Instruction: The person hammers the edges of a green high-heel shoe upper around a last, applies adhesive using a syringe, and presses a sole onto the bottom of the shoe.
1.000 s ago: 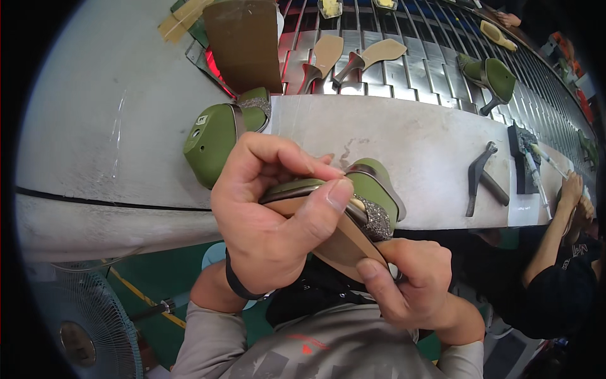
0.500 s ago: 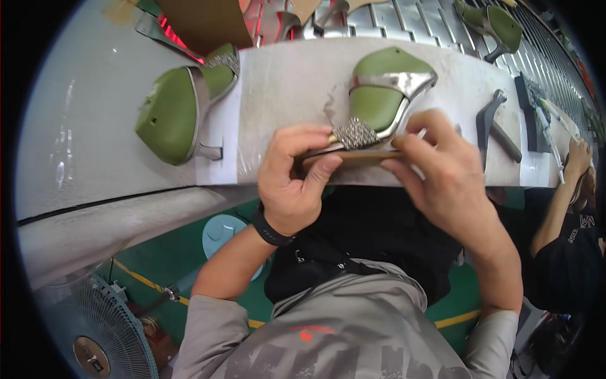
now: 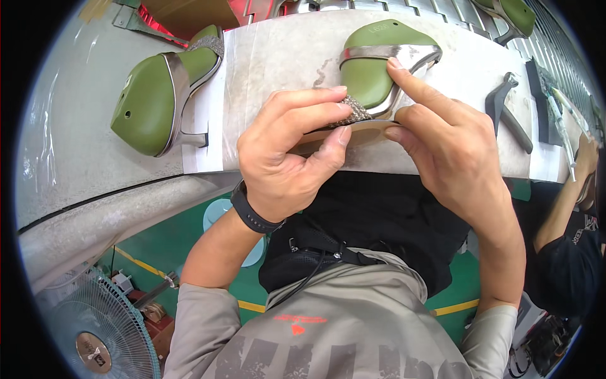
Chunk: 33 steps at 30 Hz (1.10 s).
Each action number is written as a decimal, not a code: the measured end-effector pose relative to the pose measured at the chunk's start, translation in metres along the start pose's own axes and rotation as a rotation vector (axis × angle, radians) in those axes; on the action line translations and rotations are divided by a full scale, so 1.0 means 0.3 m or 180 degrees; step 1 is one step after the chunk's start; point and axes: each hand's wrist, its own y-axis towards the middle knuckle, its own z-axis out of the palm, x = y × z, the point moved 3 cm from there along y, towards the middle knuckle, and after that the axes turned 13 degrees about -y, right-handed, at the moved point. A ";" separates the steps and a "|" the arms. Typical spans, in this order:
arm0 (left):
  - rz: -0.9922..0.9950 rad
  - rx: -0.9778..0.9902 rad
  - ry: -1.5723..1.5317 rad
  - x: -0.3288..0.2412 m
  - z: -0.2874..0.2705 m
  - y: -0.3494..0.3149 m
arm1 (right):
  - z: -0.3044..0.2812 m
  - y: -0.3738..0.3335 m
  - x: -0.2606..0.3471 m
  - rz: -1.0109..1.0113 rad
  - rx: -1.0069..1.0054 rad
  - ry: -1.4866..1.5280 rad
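Observation:
A silver high-heel sandal (image 3: pixel 386 53) on a green shoe last (image 3: pixel 366 85) lies on its side before me, at the near edge of the bench. My left hand (image 3: pixel 290 136) pinches its front end, fingers on the glittery toe band (image 3: pixel 355 110) and thumb against the tan sole (image 3: pixel 369 134). My right hand (image 3: pixel 451 136) grips the sole's edge between thumb and bent fingers. Its index finger stretches up along the last towards the silver strap. At the left, a second sandal (image 3: pixel 180 95) on a green last (image 3: pixel 146 104) rests on the bench, with neither hand near it.
To the right lie a black-handled hammer (image 3: pixel 514 126) and a dark tray (image 3: pixel 540 101) with thin brush-like tools. Behind the bench runs a slatted metal conveyor (image 3: pixel 435 9) carrying another green last (image 3: pixel 516 18). A co-worker's arm (image 3: pixel 565 196) is at the right; a fan (image 3: pixel 101 335) stands lower left.
My right index finger has straightened and moved up onto the last near the strap. Both hands keep hold of the sandal. The whole view has shifted slightly.

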 end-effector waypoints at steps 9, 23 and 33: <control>0.0601 0.0369 0.0758 -0.023 0.013 0.055 | 0.006 -0.002 -0.014 0.0098 -0.0149 0.0007; 0.0087 0.0673 0.1191 -0.087 0.061 0.142 | 0.010 0.015 -0.104 -0.0348 -0.0069 0.0041; -0.0367 0.1380 0.1229 0.011 0.136 0.392 | -0.036 -0.009 -0.136 0.0177 -0.0071 -0.0503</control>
